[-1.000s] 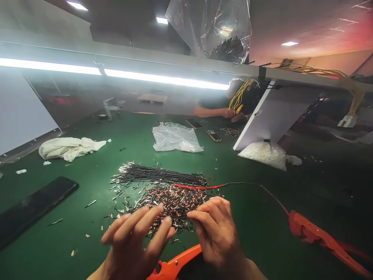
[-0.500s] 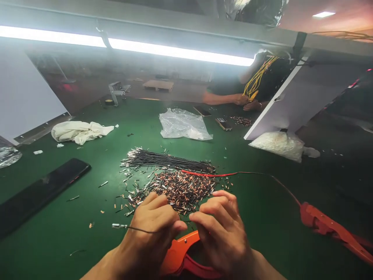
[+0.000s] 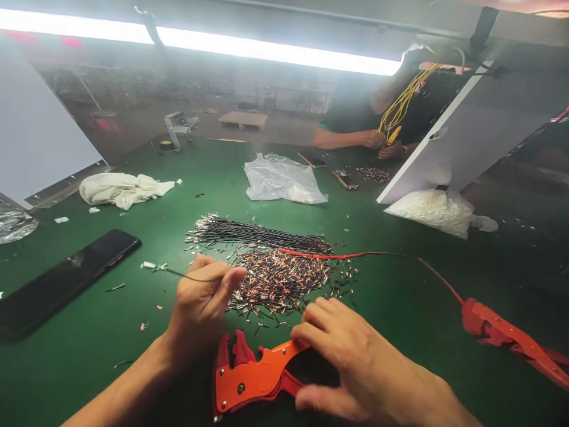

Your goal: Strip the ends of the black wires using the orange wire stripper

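Note:
My left hand (image 3: 202, 296) pinches a thin black wire (image 3: 184, 275) between thumb and fingers. The wire sticks out to the left and ends in a silvery terminal (image 3: 153, 266). An orange and red wire stripper (image 3: 253, 379) lies below, its jaws toward the left. Around its handles is my right hand (image 3: 342, 350), fingers over the orange handle and thumb beside the red one. Just beyond both hands is a pile of short black and copper wire offcuts (image 3: 280, 279). A bundle of black wires with terminals (image 3: 262, 231) lies behind the pile.
A second orange tool (image 3: 507, 338) lies at right, with a red strip (image 3: 338, 256) running from it to the pile. A dark phone (image 3: 66, 279) is at left. Farther back are a plastic bag (image 3: 284, 181), a white cloth (image 3: 124, 188), and a co-worker's hands (image 3: 386, 144) with yellow wires.
My hands have moved apart. The left has gone up and left with the wire; the right has closed around the stripper's handles. The stripper's jaws now show, and the view has tilted slightly down.

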`<state>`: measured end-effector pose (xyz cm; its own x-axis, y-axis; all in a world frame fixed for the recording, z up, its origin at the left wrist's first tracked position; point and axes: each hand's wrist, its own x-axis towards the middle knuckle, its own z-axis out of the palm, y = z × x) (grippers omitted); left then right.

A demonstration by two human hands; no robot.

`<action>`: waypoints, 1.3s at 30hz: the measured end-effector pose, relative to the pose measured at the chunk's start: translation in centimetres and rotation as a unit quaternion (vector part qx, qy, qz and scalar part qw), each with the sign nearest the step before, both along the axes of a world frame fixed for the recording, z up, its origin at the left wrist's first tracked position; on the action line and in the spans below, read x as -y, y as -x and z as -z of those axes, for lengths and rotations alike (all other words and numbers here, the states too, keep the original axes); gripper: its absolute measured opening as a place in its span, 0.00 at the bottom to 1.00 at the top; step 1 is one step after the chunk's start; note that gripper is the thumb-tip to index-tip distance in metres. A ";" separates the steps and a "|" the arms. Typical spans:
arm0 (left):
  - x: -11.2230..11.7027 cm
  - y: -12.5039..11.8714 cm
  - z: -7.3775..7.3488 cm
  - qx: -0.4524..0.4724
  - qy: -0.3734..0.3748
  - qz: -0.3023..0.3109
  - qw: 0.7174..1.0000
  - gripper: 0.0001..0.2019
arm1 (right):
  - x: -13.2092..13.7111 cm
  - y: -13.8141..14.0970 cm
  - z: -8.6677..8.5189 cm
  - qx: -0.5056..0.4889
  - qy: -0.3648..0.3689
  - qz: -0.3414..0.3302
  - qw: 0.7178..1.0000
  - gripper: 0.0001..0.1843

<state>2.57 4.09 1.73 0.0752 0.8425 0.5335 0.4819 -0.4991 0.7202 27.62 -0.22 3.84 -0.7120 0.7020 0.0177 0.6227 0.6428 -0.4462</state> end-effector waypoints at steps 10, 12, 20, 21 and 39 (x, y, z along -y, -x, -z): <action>-1.3 0.3 1.0 0.113 0.112 -0.060 0.985 0.26 | 0.7 -0.7 0.8 0.085 0.046 0.007 0.995 0.44; -1.4 0.5 1.5 0.119 0.110 -0.065 0.985 0.27 | 0.8 -0.7 0.9 0.100 0.040 0.002 0.994 0.41; -1.8 0.2 1.9 0.173 0.147 -0.062 0.972 0.29 | 1.2 0.1 1.6 0.114 -0.051 -0.016 0.992 0.25; -1.8 0.0 1.9 0.181 0.151 -0.061 0.970 0.29 | 1.4 0.3 1.5 0.120 -0.064 -0.025 0.990 0.26; 0.4 -0.4 0.9 0.136 0.014 -0.058 0.989 0.24 | -0.5 0.3 0.9 -0.475 0.631 0.021 0.613 0.35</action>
